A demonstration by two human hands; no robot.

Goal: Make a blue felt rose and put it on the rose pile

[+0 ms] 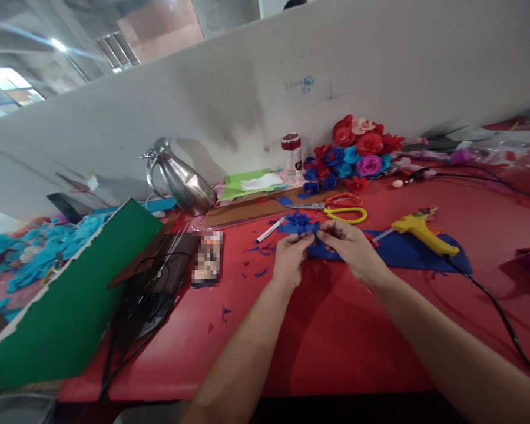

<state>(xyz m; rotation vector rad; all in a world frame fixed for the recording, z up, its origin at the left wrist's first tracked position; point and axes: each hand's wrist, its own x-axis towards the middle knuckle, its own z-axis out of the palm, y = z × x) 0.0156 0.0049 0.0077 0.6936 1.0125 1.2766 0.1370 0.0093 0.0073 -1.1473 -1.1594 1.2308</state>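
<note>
Both hands meet over the red worktop (335, 330) near its middle, pinching a small dark-blue felt piece (311, 240) between them. The left hand (290, 259) grips it with thumb and fingertips pressed together at its nine o'clock end; the right hand (351, 247) nips the three o'clock end with its fingers closed on it. The work looks like shaping or rolling a petal strip for a felt flower, and it seems early in that step: the piece still appears only loosely folded.

The next move probably calls for a steady pinch with one hand while the other turns or folds the felt, keeping the edge aligned.

The piece's long axis runs roughly nine to three o'clock, level with the worktop; which end leads I cannot tell. A crumpled blue felt rosette (299, 222) lies just beyond at twelve o'clock. A flat dark-blue felt sheet (406, 250) lies at three o'clock with a yellow glue gun (424, 231) on it; orange-and-yellow-handled scissors (340, 207) sit at one o'clock.
</note>
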